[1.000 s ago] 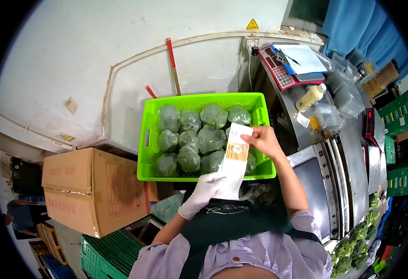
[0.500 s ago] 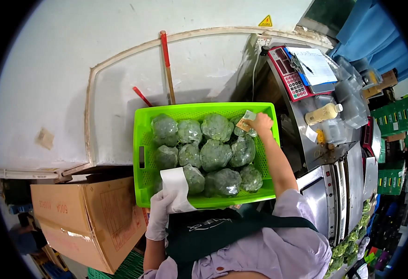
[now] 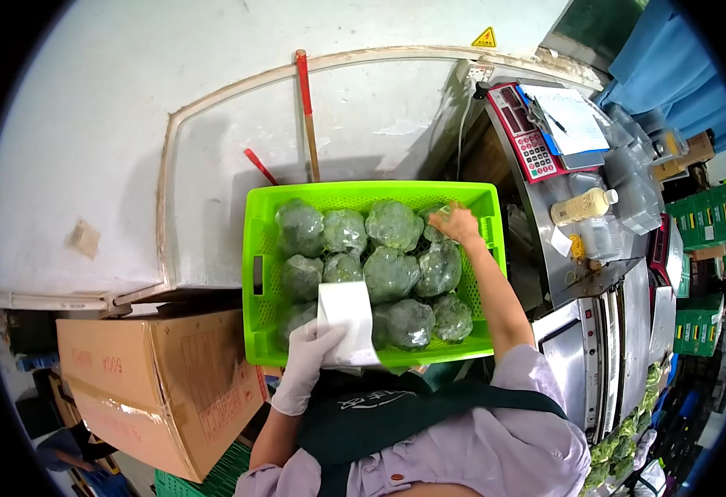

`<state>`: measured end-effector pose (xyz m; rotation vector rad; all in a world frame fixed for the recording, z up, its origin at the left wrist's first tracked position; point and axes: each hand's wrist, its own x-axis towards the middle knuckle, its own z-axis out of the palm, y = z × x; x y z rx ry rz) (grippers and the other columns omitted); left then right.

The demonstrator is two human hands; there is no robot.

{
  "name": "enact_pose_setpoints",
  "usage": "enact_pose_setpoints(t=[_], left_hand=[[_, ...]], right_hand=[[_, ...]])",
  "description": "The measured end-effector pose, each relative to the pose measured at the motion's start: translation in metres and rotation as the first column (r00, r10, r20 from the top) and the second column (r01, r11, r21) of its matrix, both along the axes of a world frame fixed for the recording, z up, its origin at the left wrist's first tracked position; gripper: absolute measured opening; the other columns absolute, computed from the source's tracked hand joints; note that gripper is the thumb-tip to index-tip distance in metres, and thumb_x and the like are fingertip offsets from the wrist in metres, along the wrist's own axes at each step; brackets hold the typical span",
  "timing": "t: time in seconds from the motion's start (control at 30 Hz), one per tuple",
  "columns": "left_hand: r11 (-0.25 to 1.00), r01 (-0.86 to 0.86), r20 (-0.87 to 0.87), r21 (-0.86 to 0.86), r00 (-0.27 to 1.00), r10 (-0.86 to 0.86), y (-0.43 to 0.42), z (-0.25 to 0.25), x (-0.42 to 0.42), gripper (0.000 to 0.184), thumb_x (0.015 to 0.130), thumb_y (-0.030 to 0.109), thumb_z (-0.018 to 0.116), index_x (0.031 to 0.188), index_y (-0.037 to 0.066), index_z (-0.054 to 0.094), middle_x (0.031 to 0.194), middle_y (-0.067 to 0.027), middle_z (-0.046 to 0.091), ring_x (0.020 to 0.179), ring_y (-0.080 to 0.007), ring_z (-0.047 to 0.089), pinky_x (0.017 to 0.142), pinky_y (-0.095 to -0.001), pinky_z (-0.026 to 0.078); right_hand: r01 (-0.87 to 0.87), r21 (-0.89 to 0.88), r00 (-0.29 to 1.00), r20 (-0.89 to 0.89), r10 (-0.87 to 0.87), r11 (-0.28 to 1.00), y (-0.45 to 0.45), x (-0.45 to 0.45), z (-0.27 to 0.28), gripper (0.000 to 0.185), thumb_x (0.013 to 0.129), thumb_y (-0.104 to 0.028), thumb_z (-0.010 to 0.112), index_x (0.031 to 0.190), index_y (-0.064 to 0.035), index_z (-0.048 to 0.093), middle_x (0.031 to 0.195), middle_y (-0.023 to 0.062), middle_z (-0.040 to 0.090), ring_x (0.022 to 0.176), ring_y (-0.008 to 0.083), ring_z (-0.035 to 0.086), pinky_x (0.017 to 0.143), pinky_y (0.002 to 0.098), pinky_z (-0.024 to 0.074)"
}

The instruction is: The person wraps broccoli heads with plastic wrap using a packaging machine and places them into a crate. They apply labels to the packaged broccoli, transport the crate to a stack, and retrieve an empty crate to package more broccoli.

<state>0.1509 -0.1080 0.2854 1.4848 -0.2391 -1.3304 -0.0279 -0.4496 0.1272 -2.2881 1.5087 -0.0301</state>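
Note:
A bright green plastic crate (image 3: 251, 331) holds several heads of broccoli (image 3: 392, 273), each wrapped in clear film. My gloved left hand (image 3: 313, 352) is closed on a strip of white label backing paper (image 3: 348, 319), which hangs over the crate's near side and covers part of the broccoli. At the far right corner of the crate, my bare right hand (image 3: 455, 222) lies on a wrapped broccoli head (image 3: 433, 232), its fingers stretched over the film. Whether a label lies under those fingers is hidden.
A cardboard box (image 3: 156, 381) stands left of the crate. On the metal table to the right are a red scale (image 3: 533, 153), a clipboard (image 3: 574, 120), a bottle (image 3: 582, 205) and clear plastic containers (image 3: 628, 195). Red-handled tools (image 3: 305, 91) lean against the wall.
My right hand has lowered onto the far right broccoli, and the small label it pinched no longer shows. My left hand has moved right with the paper strip, further over the crate.

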Motion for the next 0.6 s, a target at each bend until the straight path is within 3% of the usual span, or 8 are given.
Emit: enact_pose_setpoints(t=[0.07,0.13,0.23,0.3,0.37,0.43,0.5,0.6], left_hand=[[0.990,-0.049,0.150,-0.130,0.986,0.069,-0.008,0.008,-0.014,0.019,0.081,0.008,0.062,0.096,-0.005,0.063,0.086,-0.0045,0.064,0.074,-0.0097,0.059,0.067,-0.0229,0.048],[0.977,-0.073,0.181,-0.201,0.977,0.110,-0.010,-0.001,-0.025,0.019,0.082,0.004,0.061,0.098,-0.005,0.062,0.088,-0.0047,0.064,0.077,-0.0092,0.059,0.070,-0.0233,0.048],[0.937,-0.167,0.150,-0.307,0.964,0.221,-0.018,-0.013,-0.047,0.020,0.082,0.003,0.061,0.101,-0.004,0.062,0.088,-0.0031,0.063,0.079,-0.0091,0.058,0.070,-0.0237,0.048],[0.979,-0.134,0.203,-0.153,0.965,0.164,-0.020,-0.008,-0.054,0.019,0.082,0.005,0.063,0.099,-0.002,0.063,0.086,-0.0021,0.063,0.076,-0.0083,0.057,0.069,-0.0232,0.047],[0.969,-0.091,0.413,-0.231,0.892,0.183,-0.018,-0.044,-0.055,0.020,0.081,0.007,0.064,0.099,0.000,0.062,0.082,-0.0011,0.063,0.073,-0.0075,0.056,0.067,-0.0225,0.046],[0.990,-0.104,0.774,-0.097,0.617,0.141,-0.012,-0.029,-0.061,0.044,0.076,0.015,0.070,0.116,0.005,0.052,0.113,-0.0107,0.055,0.091,-0.0171,0.058,0.076,-0.0283,0.047],[0.950,0.070,0.892,-0.305,0.372,0.258,0.001,-0.019,-0.062,0.053,0.075,0.024,0.070,0.120,0.005,0.049,0.126,-0.0154,0.044,0.108,-0.0274,0.051,0.090,-0.0349,0.042],[0.781,0.439,0.864,-0.445,0.439,0.245,0.008,0.004,-0.078,0.058,0.078,0.034,0.065,0.121,0.000,0.047,0.130,-0.0182,0.042,0.121,-0.0347,0.041,0.102,-0.0405,0.031]], right_hand=[[-0.039,-0.189,0.943,0.318,0.099,0.981,0.022,-0.007,0.012,0.061,0.077,-0.043,0.064,0.118,0.0005,0.052,0.112,0.0223,0.057,0.098,0.0385,0.056,0.082,0.0419,0.0475],[-0.234,0.368,0.856,0.517,0.011,0.900,0.078,-0.010,0.082,0.068,0.077,-0.046,0.065,0.121,0.0021,0.049,0.115,0.0189,0.057,0.101,0.0264,0.059,0.084,0.0356,0.0471],[-0.667,0.679,0.681,0.722,-0.118,0.307,0.170,-0.034,0.132,0.063,0.074,-0.031,0.074,0.124,-0.0001,0.050,0.116,0.0094,0.059,0.107,0.0172,0.054,0.087,0.0322,0.0450],[-0.632,0.524,0.700,0.702,0.131,0.571,0.214,-0.040,0.148,0.030,0.079,-0.021,0.070,0.102,-0.0026,0.065,0.089,0.0069,0.068,0.082,0.0094,0.060,0.075,0.0258,0.0478],[-0.462,0.609,0.769,0.637,-0.050,0.644,0.241,-0.052,0.143,0.021,0.082,-0.018,0.067,0.096,-0.0028,0.067,0.080,0.0062,0.068,0.070,0.0061,0.058,0.064,0.0226,0.0463],[-0.463,0.652,0.779,0.623,-0.076,0.601,0.249,-0.066,0.142,0.020,0.083,-0.016,0.066,0.097,-0.0018,0.066,0.080,0.0043,0.067,0.068,0.0046,0.056,0.060,0.0220,0.0457],[-0.478,0.611,0.652,0.728,-0.211,0.631,0.255,-0.076,0.149,0.021,0.084,-0.017,0.066,0.097,-0.0005,0.066,0.081,0.0033,0.067,0.070,0.0044,0.056,0.062,0.0215,0.0463],[-0.478,0.588,0.653,0.735,-0.184,0.653,0.261,-0.086,0.165,0.023,0.084,-0.016,0.066,0.099,0.0012,0.064,0.083,0.0029,0.066,0.074,0.0049,0.056,0.065,0.0222,0.0475]])
